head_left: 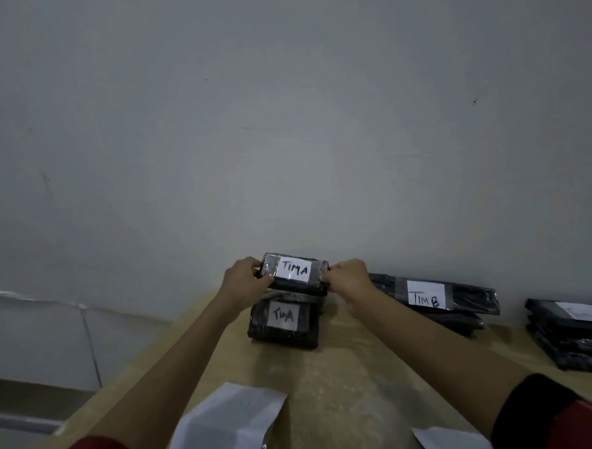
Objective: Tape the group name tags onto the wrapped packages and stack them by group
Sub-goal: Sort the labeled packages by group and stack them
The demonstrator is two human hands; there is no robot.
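A black wrapped package (314,279) with a white tag reading "TIM A" (294,269) is held just above another "TIM A" package (259,329) lying on the table. My left hand (244,283) grips its left end and my right hand (347,281) grips its right end. To the right lies a pile of black packages tagged "TIM B" (463,301). Further right, at the frame's edge, is a third pile of black packages (575,340) with a white tag whose writing is faint.
The wooden table (363,365) stands against a grey wall (282,122). A white sheet of paper (226,427) lies near the front edge, and another white piece (446,443) lies at the lower right. The table's left edge drops off to the floor.
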